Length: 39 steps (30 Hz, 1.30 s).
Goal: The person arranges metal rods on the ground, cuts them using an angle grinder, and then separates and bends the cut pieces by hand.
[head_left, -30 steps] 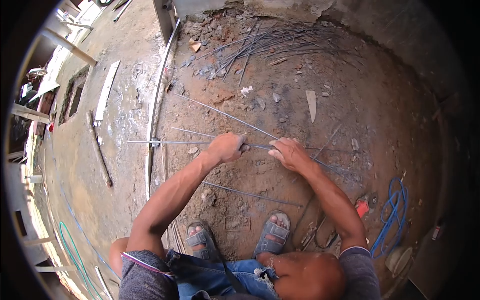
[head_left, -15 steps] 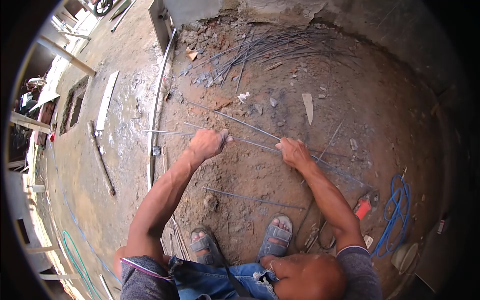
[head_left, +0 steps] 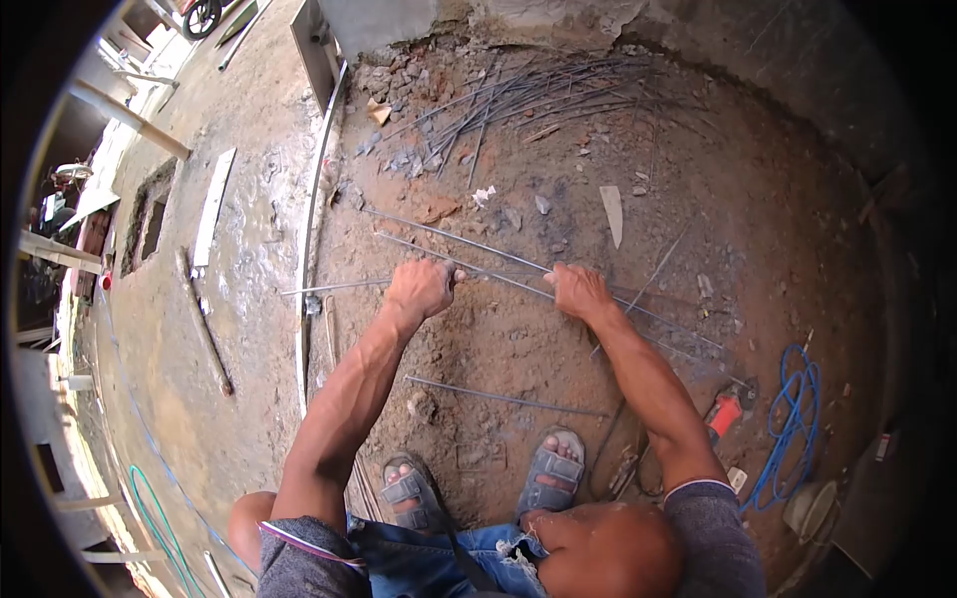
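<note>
Dirt floor (head_left: 478,339) lay rough. Thin rod (head_left: 339,286) jutted left from left hand (head_left: 421,287), curled tight round it; right hand (head_left: 580,290) clamped crossing rods (head_left: 510,281) ahead of sandals (head_left: 550,480). Step seemed rod handling; next move called for firm grip.

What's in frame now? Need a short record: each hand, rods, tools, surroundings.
left hand: curled where a third rod meets it; grip hidden
right hand: closed on the upper rod
lower rod: slants past the left hand to the right hand; whether gripped, unclear
loose rod: lying between hands and sandals, untouched
rod pile: on the far side, near the wall
power tool: red, probably an angle grinder
blue cord: loosely coiled beside the power tool
</note>
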Motion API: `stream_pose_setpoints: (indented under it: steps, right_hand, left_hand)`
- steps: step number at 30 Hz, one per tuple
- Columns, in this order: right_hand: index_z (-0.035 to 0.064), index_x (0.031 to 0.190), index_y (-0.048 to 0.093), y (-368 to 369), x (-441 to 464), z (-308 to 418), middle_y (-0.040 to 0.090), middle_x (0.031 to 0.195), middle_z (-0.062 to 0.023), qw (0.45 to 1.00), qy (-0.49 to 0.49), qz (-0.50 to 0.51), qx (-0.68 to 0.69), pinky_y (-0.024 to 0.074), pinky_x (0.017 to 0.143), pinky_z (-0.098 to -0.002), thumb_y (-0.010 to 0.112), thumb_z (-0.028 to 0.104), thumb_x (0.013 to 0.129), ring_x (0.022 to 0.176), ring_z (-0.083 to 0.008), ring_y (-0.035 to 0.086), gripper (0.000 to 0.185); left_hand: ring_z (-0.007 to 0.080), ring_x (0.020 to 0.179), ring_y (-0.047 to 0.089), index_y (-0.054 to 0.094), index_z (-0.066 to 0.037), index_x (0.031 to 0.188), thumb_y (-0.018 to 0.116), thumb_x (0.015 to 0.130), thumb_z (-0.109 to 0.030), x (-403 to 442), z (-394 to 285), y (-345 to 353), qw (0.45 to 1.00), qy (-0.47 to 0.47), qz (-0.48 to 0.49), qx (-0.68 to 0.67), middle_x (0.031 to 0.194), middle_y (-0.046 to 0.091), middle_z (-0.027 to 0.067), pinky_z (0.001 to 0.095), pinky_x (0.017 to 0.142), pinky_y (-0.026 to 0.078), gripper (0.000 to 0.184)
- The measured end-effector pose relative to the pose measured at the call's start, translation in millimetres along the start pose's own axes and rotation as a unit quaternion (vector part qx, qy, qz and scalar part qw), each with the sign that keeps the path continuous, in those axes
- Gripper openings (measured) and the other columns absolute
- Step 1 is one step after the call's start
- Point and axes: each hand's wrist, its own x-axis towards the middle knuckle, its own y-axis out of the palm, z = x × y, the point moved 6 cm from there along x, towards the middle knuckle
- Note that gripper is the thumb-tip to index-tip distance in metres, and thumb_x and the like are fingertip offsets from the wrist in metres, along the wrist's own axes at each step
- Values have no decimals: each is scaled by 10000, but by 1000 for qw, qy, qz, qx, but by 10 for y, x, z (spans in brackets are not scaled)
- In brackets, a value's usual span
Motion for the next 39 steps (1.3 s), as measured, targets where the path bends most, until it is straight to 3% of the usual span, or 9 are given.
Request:
stream_pose_setpoints:
  steps: [11,16,20,23,25,31,36,38,39]
  right_hand:
    - [23,995,620,-9,237,-62,651,960,-261,1000,10,-2,-24,457,845,-538,472,333,941,953,-452,609,347]
    - [23,982,632,-489,616,358,655,958,-257,993,37,-102,50,477,774,-541,458,338,945,904,-459,618,363]
    - [40,962,634,-597,512,364,662,907,-241,997,-34,-69,16,485,732,-541,471,314,934,862,-442,627,320]
    - [49,935,629,-343,351,289,668,878,-222,988,-150,-7,-45,490,699,-525,501,299,910,845,-420,638,282]
    - [58,903,623,-132,130,250,658,828,-199,976,-207,19,-57,488,702,-500,533,302,898,807,-400,637,260]
    - [80,853,601,292,-440,311,579,750,-132,961,-273,12,-45,452,768,-451,597,329,876,760,-342,600,249]
    - [76,900,612,546,-540,303,561,865,-143,968,-251,13,-22,420,832,-433,592,325,884,904,-321,569,250]
    - [69,935,621,444,-537,294,567,873,-148,965,-258,-41,17,425,836,-440,589,282,886,903,-328,568,221]
    - [65,953,625,387,-521,281,571,877,-150,962,-260,-68,37,427,838,-443,588,260,887,902,-332,568,209]
  left_hand:
    - [410,734,643,647,-97,932,482,943,-405,-179,-166,-13,988,-116,-41,-98,747,645,220,518,638,486,350]
    - [476,739,600,566,-49,951,435,971,-392,-56,-482,310,938,-198,-143,-244,763,625,257,568,626,457,367]
    - [440,691,605,539,-60,888,407,984,-407,-144,-51,-96,978,-79,-136,-138,702,615,232,531,579,451,384]
    - [407,643,606,565,-80,911,435,971,-429,-317,204,-376,996,-44,75,-36,684,615,187,488,555,458,377]
    - [379,636,606,597,-95,920,466,954,-432,-380,507,-237,996,52,69,3,697,621,149,462,560,459,364]
    - [373,861,608,607,-53,983,540,928,-185,-337,478,132,975,113,109,-155,896,633,191,457,743,471,158]
    - [380,859,584,609,-42,1022,511,927,-140,629,-75,-593,975,167,-59,-135,862,599,209,481,758,466,168]
    - [415,875,579,493,-94,1304,552,901,-126,963,-316,-1341,927,165,-318,-114,1088,558,224,472,766,478,409]
    - [418,958,573,413,-112,1386,552,892,-106,1004,-444,-1658,854,191,-483,-16,1205,521,210,472,824,473,514]
